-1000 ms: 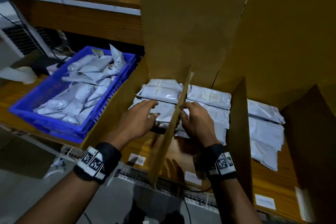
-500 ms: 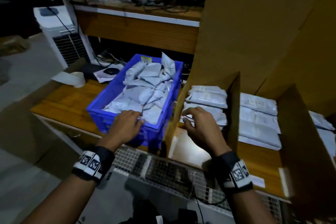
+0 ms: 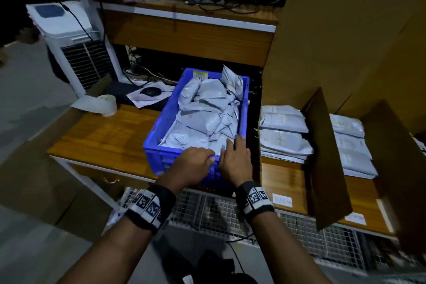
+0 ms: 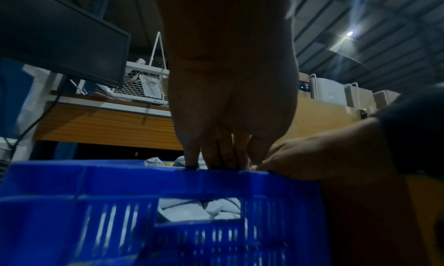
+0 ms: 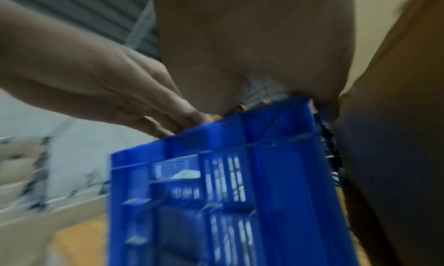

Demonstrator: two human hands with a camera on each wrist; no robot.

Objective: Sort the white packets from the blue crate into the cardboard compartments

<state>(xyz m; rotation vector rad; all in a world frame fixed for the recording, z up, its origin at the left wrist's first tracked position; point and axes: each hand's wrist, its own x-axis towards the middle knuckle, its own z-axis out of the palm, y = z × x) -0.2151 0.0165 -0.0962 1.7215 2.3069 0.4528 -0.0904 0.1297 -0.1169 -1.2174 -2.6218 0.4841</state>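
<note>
White packets point(image 3: 207, 117) sat heaped in the blue crate point(image 3: 159, 136), soft crinkled plastic pouches, one standing up at the far right corner. Crate rested on the wood-grain counter point(image 3: 103, 136), near its front edge, slotted plastic walls with a handle cutout showing packets through it in the left wrist view.

I saw both hands at the crate's near rim. Left hand point(image 3: 191, 163) had fingers point(image 4: 192, 156) curled down over the rim; whether they had hold of a packet I couldn't tell. Right hand point(image 3: 235, 159) lay flat on the near packets, fingers straight, tips by the right wall.

Right of the crate: cardboard compartments, upright brown dividers point(image 3: 322, 157) with flat packet stacks point(image 3: 283, 134) between them, a tall cardboard back wall point(image 3: 345, 41) behind.

Room was dim. Upper wooden shelf point(image 3: 189, 37) behind the crate carried cables; a white cooler unit point(image 3: 69, 37) stood left, mouse point(image 3: 151, 91) and papers behind the crate, wire mesh point(image 3: 207, 210) below the counter's edge. Left counter surface was bare wood.
</note>
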